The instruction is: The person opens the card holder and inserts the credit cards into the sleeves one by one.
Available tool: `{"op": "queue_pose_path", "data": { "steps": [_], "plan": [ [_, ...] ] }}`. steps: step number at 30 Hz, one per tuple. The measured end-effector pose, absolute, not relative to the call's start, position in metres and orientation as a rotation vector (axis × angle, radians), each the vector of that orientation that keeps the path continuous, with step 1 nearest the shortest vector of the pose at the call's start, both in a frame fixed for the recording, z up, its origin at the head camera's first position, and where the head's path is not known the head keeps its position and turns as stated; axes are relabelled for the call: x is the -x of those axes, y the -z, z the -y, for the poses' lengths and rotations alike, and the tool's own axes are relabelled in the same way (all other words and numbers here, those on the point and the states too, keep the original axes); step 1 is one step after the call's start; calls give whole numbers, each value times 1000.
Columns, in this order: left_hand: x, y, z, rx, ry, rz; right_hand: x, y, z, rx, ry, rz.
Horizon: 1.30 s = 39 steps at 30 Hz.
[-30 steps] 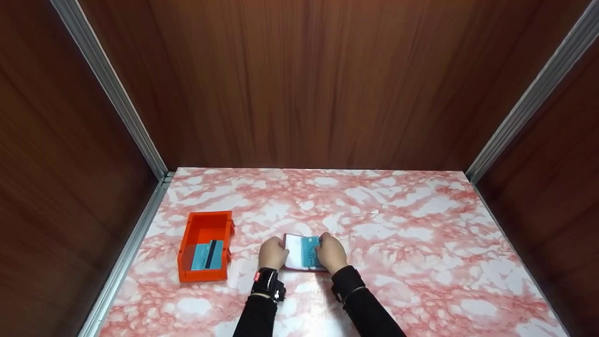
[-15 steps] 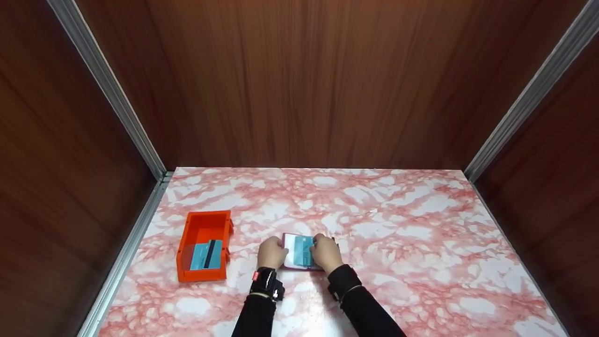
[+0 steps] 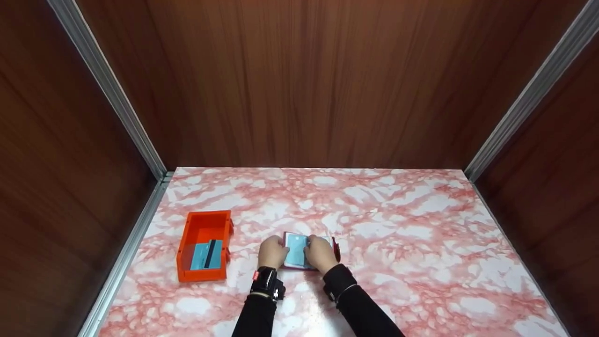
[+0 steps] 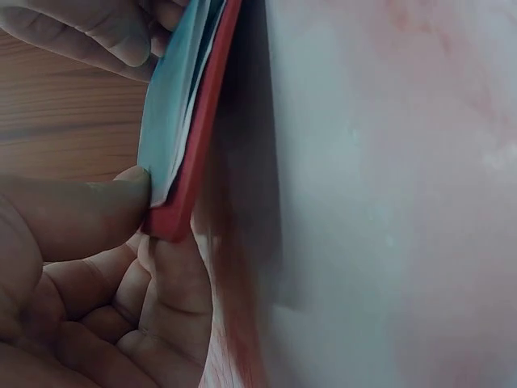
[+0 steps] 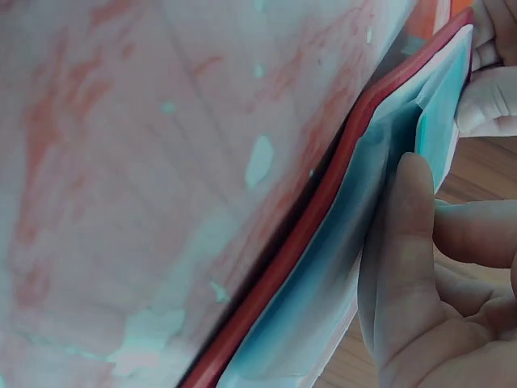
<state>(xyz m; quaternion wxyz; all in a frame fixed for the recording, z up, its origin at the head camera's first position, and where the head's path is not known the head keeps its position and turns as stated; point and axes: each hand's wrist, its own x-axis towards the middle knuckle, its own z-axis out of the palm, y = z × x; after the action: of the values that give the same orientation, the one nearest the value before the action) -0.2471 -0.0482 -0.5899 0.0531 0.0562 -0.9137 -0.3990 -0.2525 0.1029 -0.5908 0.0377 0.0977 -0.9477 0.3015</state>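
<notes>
The left hand (image 3: 271,252) pinched the left edge of an open red wallet (image 4: 208,105) near the middle of the table (image 3: 398,257). Just apart from it, the right hand (image 3: 320,255) pinched the right edge of a blue card (image 3: 295,248), which lay over the wallet's left side. Farther left, an orange bin (image 3: 201,276) held blue cards (image 3: 206,254).
</notes>
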Motion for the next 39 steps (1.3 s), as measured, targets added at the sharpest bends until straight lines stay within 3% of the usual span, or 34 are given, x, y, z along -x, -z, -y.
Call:
{"op": "queue_pose_path", "data": {
  "steps": [39],
  "plan": [
    [246, 589, 47, -291, 1311, 2815, 252, 588, -147, -372, -637, 2714]
  ]
}}
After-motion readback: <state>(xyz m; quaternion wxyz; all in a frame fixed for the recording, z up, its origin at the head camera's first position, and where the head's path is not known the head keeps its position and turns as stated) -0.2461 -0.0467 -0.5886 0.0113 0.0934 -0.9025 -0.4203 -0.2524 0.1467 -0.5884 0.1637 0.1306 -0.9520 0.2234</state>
